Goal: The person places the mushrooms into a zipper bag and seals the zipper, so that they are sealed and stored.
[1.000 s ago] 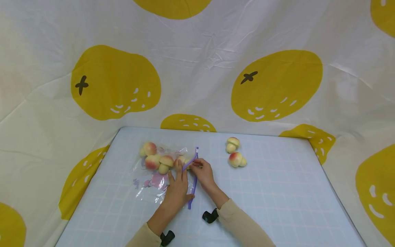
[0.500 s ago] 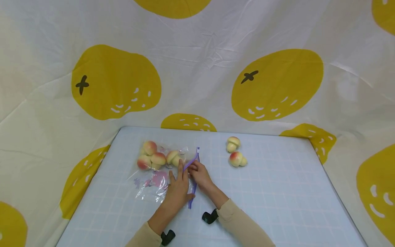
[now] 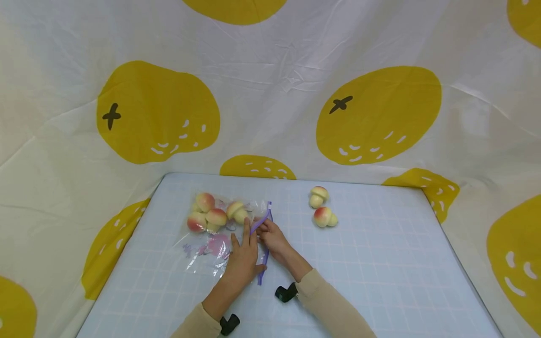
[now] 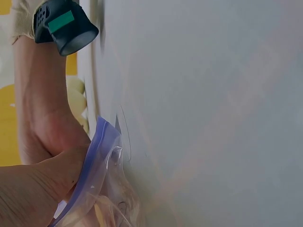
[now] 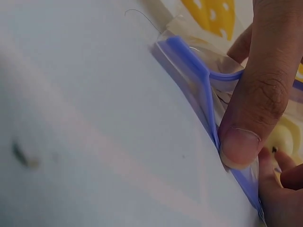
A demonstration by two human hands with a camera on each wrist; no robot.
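A clear zip bag (image 3: 211, 263) with a purple zip edge (image 3: 262, 221) lies flat on the table. Inside it are several mushrooms (image 3: 217, 217), cream with reddish caps and toy-like. My left hand (image 3: 243, 260) rests on the bag with straight fingers spread near the upper zip strip. Its thumb (image 5: 241, 146) presses the lower strip, and the mouth gapes between. Over at that mouth, my right hand (image 3: 275, 241) has its fingertips partly hidden behind the raised strip. Nothing visible is held in it. One bagged mushroom (image 5: 281, 139) shows close to the right fingers.
Two loose mushrooms, one upright (image 3: 319, 197) and one lying (image 3: 324, 217), sit right of the bag. The pale checked table (image 3: 380, 263) meets a white curtain with yellow fruit prints (image 3: 380, 117). Black wrist cameras (image 3: 286, 293) are close to the tabletop.
The mushroom by the bag's mouth has slid left, deeper into the bag, and others shifted left with it. My right fingers have moved slightly into the mouth. The left hand stays put.
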